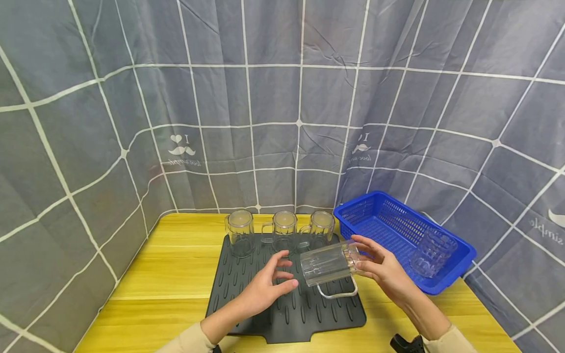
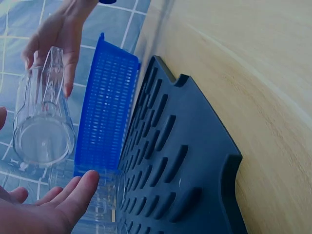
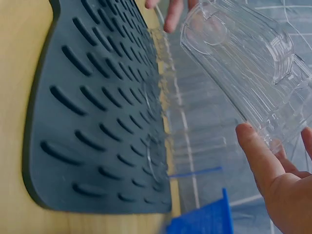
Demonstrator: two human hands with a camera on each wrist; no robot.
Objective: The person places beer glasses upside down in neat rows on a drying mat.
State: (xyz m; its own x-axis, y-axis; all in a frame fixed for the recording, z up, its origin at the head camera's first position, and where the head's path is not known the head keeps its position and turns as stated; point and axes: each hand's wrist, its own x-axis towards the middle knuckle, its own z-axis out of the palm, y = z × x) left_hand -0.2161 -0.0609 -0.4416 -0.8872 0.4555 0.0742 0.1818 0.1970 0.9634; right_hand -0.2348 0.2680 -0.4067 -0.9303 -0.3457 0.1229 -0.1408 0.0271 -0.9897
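Note:
A clear mug (image 1: 330,264) is tilted on its side above the dark drying mat (image 1: 247,294), its handle pointing down. My right hand (image 1: 383,267) grips it at one end, thumb and fingers round the rim, as the right wrist view also shows with the mug (image 3: 248,63) over the fingers. Facing the mug's base, my left hand (image 1: 267,287) reaches up with fingers spread and loosely bent, a gap between it and the glass. Three similar mugs stand upside down in a row along the mat's far edge: left mug (image 1: 241,235), middle mug (image 1: 284,233), right mug (image 1: 321,228).
On the right sits a blue plastic basket (image 1: 375,215) with another clear mug (image 1: 432,252) lying inside it. The mat and basket rest on a yellow wooden table (image 1: 167,264). A grey checked curtain (image 1: 273,98) hangs behind and on both sides.

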